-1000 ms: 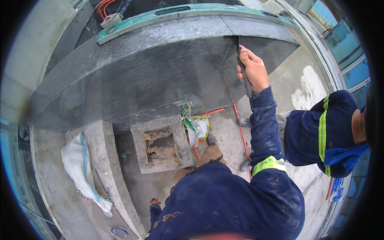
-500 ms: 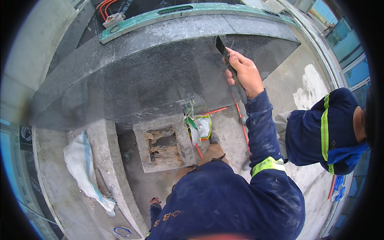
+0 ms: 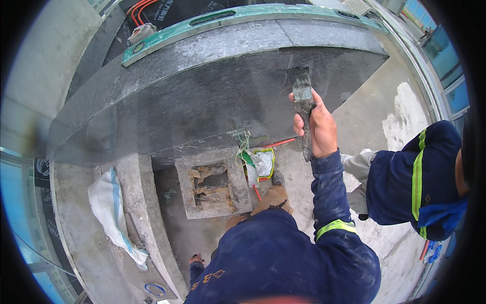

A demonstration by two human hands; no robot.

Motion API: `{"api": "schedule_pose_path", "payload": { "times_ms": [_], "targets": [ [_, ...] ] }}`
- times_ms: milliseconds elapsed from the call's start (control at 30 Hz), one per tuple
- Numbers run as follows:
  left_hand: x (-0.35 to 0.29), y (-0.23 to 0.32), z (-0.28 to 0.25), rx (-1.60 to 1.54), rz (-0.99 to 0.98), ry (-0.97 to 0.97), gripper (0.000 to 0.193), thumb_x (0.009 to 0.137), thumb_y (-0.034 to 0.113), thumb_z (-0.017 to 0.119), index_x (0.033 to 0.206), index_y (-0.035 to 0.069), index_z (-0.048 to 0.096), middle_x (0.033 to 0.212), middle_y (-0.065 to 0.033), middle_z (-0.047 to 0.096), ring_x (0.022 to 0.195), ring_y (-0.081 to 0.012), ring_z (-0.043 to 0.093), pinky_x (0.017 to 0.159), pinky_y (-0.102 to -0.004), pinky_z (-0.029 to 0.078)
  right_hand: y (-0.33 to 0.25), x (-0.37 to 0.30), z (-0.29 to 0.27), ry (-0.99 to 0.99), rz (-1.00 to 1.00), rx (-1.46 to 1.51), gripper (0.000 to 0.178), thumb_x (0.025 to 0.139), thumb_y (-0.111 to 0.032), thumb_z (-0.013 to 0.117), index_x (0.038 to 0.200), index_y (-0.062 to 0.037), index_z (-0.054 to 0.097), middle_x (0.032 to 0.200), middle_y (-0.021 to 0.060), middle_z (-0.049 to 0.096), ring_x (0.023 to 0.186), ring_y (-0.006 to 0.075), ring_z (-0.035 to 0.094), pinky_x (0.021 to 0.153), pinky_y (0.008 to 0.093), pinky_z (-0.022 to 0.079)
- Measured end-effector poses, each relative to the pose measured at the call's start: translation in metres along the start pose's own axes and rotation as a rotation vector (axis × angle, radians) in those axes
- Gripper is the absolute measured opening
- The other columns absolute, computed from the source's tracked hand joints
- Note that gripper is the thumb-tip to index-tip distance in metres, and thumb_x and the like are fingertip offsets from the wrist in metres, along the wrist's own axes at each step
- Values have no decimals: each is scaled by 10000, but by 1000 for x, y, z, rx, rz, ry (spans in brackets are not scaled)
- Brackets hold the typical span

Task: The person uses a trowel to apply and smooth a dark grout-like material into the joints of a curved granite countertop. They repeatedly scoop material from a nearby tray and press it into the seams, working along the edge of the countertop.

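Note:
My right hand [image 3: 322, 130] is closed round the dirty handle of a flat brush [image 3: 304, 96], which has a metal band and dark bristles. The bristles point away from me, against or just before the upper part of a dark grey stone panel [image 3: 202, 96]; whether they touch it I cannot tell. My left hand [image 3: 196, 259] hangs low beside my body, far from the panel. It shows small, and its fingers are too unclear to read. A long green spirit level [image 3: 263, 12] lies along the top of the panel.
A person [image 3: 405, 175] in a navy jacket with yellow bands is close on my right. Below the panel are a concrete block with a ragged opening [image 3: 243, 205] and a yellow-edged bag [image 3: 264, 164]. A white sack [image 3: 109, 200] lies on a ledge at left.
My right hand has turned the brush from edge-on to flat side facing me and moved it slightly right and down. The view has shifted a little, and my left hand stays low.

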State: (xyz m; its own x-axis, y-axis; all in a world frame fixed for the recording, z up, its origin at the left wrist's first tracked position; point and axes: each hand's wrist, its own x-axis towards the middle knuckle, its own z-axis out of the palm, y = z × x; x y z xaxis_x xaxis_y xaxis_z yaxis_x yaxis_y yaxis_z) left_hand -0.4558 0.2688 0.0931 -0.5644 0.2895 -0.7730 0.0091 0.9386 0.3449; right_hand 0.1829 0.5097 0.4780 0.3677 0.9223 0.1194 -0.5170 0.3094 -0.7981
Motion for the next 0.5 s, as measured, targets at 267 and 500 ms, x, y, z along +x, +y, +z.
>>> {"api": "schedule_pose_path", "payload": {
  "times_ms": [267, 500],
  "targets": [
    [-20, -1, -10, -147, 36, 16, 329, 792, 47, 708, 1068, -24, 543, 945, -159, 604, 779, -270, 610, 512, -413, 535, 13, 6, -29, 95, -169, -310, 646, 921, -370, 617, 1371, 17, 363, 1232, 159, 517, 721, 145, 565, 614, 251, 470],
    [-54, -11, -23, 69, 75, 78, 357, 790, 47, 717, 1093, -21, 543, 999, -144, 604, 784, -278, 615, 536, -412, 542, 59, 22, -50, 254, -391, -587, 645, 904, -403, 637, 1340, 10, 404, 1263, 171, 471, 1064, 216, 540, 917, 340, 446]
  ]
}}
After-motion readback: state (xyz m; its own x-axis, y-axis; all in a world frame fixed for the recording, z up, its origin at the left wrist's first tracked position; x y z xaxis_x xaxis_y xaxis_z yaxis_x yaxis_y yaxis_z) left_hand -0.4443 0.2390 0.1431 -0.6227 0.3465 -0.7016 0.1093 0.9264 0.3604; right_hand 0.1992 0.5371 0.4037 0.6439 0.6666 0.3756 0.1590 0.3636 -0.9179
